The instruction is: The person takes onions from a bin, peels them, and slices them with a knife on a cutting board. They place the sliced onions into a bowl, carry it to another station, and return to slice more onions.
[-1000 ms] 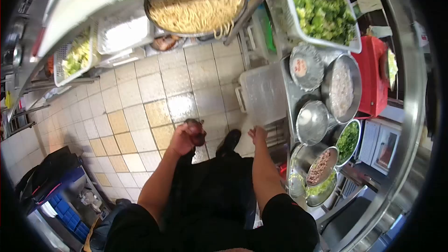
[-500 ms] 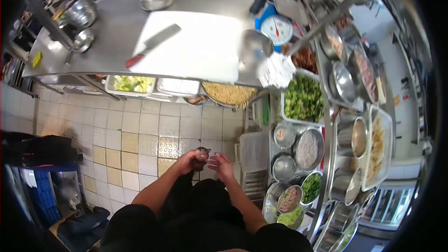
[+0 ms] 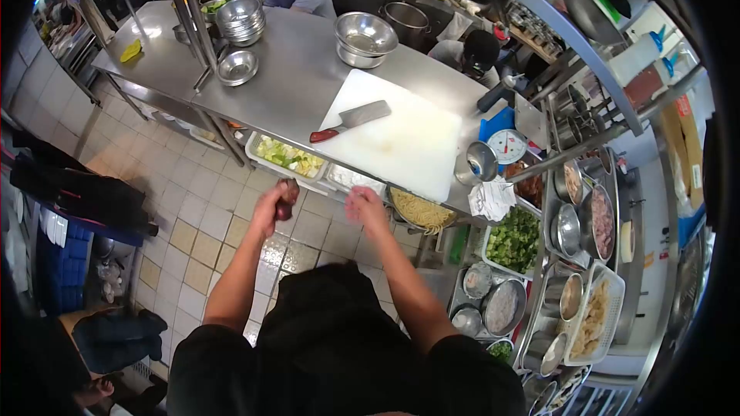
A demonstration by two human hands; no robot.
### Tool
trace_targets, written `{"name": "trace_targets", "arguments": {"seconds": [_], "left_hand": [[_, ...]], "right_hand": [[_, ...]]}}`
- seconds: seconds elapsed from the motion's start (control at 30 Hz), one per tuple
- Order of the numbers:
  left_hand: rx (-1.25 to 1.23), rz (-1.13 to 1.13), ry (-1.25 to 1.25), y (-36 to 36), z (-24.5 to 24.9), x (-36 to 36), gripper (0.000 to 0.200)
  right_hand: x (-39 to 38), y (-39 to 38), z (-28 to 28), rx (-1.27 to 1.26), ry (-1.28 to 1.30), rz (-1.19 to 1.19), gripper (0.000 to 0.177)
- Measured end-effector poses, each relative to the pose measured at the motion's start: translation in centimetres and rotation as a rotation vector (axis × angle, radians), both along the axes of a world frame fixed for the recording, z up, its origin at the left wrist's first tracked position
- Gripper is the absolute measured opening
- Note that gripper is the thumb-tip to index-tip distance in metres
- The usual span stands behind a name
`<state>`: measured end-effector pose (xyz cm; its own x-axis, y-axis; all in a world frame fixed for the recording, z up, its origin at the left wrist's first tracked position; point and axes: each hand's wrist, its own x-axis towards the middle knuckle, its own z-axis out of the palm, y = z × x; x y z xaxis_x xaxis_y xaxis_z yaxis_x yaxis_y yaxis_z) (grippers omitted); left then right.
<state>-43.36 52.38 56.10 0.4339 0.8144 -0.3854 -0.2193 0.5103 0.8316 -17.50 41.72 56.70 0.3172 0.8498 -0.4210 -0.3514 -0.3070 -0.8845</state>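
Dark-red rounded produce point(image 3: 284, 209), brownish toward top, held in left hand point(image 3: 267, 209).

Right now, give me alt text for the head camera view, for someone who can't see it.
A person's left hand holds something dark red; their right hand is open. Ahead, a red-handled cleaver lies on a white cutting board on a steel counter, with chopped greens to the right.

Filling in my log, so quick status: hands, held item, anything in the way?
Left hand gripping dark reddish item. Right hand open, empty. Cleaver lying across part of white cutting board.
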Motion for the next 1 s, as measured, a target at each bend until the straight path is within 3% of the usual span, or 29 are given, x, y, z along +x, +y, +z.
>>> {"name": "trace_targets", "arguments": {"seconds": [0.17, 0.2, 0.3, 0.43, 0.57, 0.63, 0.73, 1.0], "left_hand": [[0.059, 0.152, 0.069, 6.8, 1.5, 0.3, 0.034], [0.028, 0.073, 0.138, 8.9, 0.5, -0.5, 0.039], [0.102, 0.178, 0.274, 11.5, 3.5, 2.4, 0.033], [0.232, 0.162, 0.394, 17.4, 2.0, 5.8, 0.035], [0.948, 0.177, 0.754, 22.3, -1.0, 10.2, 0.039], [1.126, 0.017, 0.924, 23.6, -1.2, 12.0, 0.048], [1.137, -0.210, 1.001, 24.0, -2.0, 14.2, 0.058], [1.073, -0.458, 0.843, 25.9, -0.8, 13.6, 0.072]], "right_hand": [[-0.3, 10.3, 1.8, 0.009, -0.196, 0.104, 0.051], [-0.3, 11.7, 1.5, 0.010, -0.241, 0.118, 0.054], [0.2, 17.0, -0.7, 0.110, -0.738, 0.203, 0.064], [0.8, 20.1, 0.1, -0.048, -0.837, 0.338, 0.069], [1.1, 20.2, 1.7, -0.242, -0.997, 0.377, 0.055], [1.6, 19.9, 1.2, -0.276, -0.984, 0.329, 0.050], [2.3, 19.1, 0.9, -0.359, -1.039, 0.264, 0.050], [0.3, 18.7, -0.5, -0.398, -1.146, 0.025, 0.041]]}}
